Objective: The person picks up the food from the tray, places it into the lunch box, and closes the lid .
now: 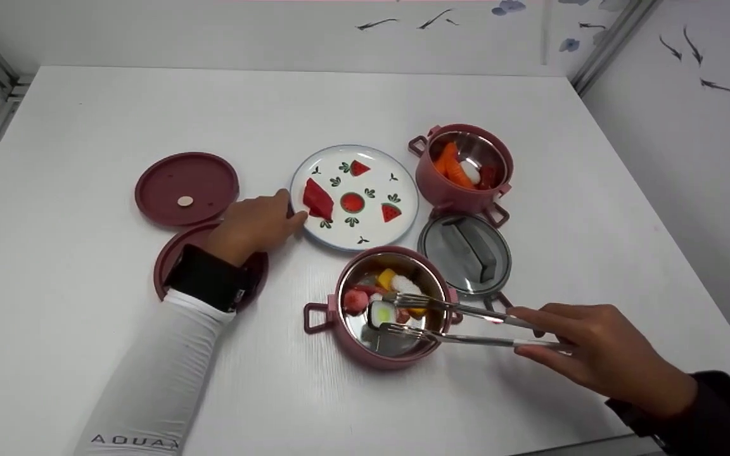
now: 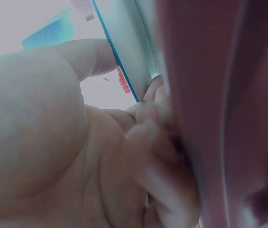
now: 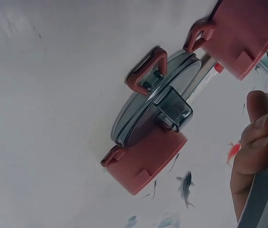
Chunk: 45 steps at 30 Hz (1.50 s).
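Note:
My left hand (image 1: pixel 254 225) pinches the left rim of a white plate (image 1: pixel 374 158) with printed watermelons; the left wrist view has its thumb (image 2: pixel 96 56) at the blue rim. A red toy food piece (image 1: pixel 318 199) lies on the plate near this hand. My right hand (image 1: pixel 606 348) holds metal tongs (image 1: pixel 476 341) with forked tips. Those tips reach into the nearer pink pot (image 1: pixel 384 361), on either side of a toy sushi roll (image 1: pixel 383 315) with a white body and green centre. Pink, yellow and white toy food pieces lie around it.
A second pink pot (image 1: pixel 450 190) with orange, white and red pieces stands at the back right. A grey lid (image 1: pixel 447 259) lies between the pots. Left of the plate are two dark red discs, one (image 1: pixel 172 180) bearing a small pale round piece (image 1: pixel 185 201).

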{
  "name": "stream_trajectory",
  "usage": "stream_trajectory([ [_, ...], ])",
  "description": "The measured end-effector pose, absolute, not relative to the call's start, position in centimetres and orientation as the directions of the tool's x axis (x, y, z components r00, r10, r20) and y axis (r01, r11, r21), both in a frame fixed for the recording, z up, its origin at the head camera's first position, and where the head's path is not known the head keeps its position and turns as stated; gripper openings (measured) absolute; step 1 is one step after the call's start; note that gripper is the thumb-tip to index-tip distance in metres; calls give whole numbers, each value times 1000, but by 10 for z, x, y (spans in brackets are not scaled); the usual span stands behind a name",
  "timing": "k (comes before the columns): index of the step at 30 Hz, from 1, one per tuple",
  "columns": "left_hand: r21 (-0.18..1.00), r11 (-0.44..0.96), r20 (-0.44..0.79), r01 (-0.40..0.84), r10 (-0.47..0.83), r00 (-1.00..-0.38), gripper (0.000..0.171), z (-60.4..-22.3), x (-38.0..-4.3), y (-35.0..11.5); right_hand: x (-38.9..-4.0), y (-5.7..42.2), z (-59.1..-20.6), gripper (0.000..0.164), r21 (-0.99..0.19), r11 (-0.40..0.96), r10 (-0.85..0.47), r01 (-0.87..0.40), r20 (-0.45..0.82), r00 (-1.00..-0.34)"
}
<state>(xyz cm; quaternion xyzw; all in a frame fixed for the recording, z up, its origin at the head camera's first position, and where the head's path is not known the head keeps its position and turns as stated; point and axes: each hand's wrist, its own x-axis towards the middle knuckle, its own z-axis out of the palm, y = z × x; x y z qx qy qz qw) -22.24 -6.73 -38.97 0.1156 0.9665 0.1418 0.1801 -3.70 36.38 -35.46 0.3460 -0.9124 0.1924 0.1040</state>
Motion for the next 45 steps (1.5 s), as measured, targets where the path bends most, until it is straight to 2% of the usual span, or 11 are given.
stream_trajectory([
  [8,302,938,-330,170,270,-905,52,-386,-225,-65,-40,364,-356,51,-280,669,-599,-688,344,-723],
  [16,301,936,-323,182,279,-904,49,-383,-225,-63,-42,359,-353,51,-280,699,-576,-658,324,-750],
  [22,310,934,-326,179,281,-903,51,-384,-224,-65,-56,346,-351,53,-248,698,-565,-672,386,-729],
  [26,319,933,-332,165,273,-903,51,-388,-224,-66,-71,330,-348,53,-257,719,-537,-646,385,-751],
  [31,319,932,-321,171,276,-906,50,-388,-223,-68,-99,303,-342,45,-250,769,-506,-589,327,-798],
  [38,312,933,-322,178,280,-904,52,-388,-222,-68,-134,266,-336,42,-260,859,-424,-441,120,-898],
  [45,315,932,-319,179,282,-905,52,-390,-222,-68,-152,241,-332,47,-230,899,-387,-374,-14,-922],
])
